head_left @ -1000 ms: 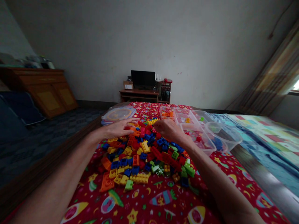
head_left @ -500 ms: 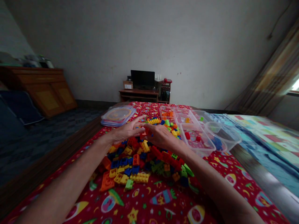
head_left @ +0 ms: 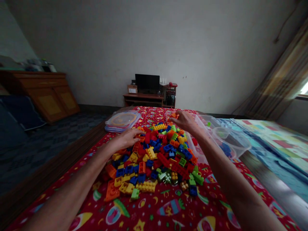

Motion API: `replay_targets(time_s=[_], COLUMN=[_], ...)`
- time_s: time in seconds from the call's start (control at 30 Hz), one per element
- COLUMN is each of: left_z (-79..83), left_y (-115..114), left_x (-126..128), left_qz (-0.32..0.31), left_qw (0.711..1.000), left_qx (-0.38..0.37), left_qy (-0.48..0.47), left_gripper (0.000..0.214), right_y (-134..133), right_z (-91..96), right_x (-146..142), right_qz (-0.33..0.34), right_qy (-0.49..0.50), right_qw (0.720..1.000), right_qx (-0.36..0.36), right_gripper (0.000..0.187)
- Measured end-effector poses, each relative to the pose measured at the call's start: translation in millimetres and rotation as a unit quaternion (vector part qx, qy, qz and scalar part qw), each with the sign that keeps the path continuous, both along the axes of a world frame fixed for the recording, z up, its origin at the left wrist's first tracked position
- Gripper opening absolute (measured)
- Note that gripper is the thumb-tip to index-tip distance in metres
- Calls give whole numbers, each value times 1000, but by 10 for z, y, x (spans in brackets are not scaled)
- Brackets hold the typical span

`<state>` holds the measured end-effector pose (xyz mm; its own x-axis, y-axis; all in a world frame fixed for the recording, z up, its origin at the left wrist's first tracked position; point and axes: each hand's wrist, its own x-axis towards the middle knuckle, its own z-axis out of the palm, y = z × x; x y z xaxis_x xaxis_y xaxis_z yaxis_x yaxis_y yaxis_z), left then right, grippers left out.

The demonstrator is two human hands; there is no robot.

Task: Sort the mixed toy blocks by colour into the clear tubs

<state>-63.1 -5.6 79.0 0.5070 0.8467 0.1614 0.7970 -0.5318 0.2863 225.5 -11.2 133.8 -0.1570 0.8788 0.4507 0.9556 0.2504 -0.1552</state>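
Observation:
A large heap of plastic building bricks [head_left: 154, 157] in red, blue, yellow, orange and green covers the middle of a red printed bedspread [head_left: 158, 205]. My left hand [head_left: 125, 139] rests at the heap's far left edge, its fingers on orange and red bricks. My right hand [head_left: 185, 122] is above the far corner of a clear compartment box [head_left: 201, 120], its fingertips close to orange bricks [head_left: 173, 116] in a compartment. Whether it holds a brick is hidden by the fingers.
A stack of round-patterned plastic lids [head_left: 122, 121] lies at the bedspread's far left. A clear lid [head_left: 228, 139] stands open on the box's right side. A wooden bed edge [head_left: 60, 160] runs along the left, and a quilted bed [head_left: 271, 141] lies to the right.
My right hand has moved forward and right from the heap to above the box. My left hand has shifted slightly left, and the two hands are now well apart.

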Motion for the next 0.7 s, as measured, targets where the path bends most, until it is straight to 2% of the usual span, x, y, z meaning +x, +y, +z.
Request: replay_targets(time_s=[0.13,0.23,0.33,0.47,0.6,0.7], left_z=[-28,-20,7,8,-105,-217], left_y=[-3,-15,-41,-60,-46,-39], left_x=[27,49,76,132,207,252], left_qz=[-4,7,20,4,-43,-75], left_qw=[1000,1000,1000,999,995,994], left_qx=[-17,-7,-2,30,68,58], left_qy=[-13,-21,-17,-32,-58,-50], left_gripper=[38,37,36,35,38,40], right_y=[464,612,480,66,-215,-271], right_z=[96,99,74,-4,-217,-430], right_x=[165,213,165,-1,-161,-270], right_qz=[-65,-70,-47,28,104,117], right_qy=[-6,-13,-8,16,6,-30], right_qw=[998,997,999,999,992,990], right_qx=[4,-11,-12,-37,-68,-71], right_gripper=[38,41,36,31,25,26])
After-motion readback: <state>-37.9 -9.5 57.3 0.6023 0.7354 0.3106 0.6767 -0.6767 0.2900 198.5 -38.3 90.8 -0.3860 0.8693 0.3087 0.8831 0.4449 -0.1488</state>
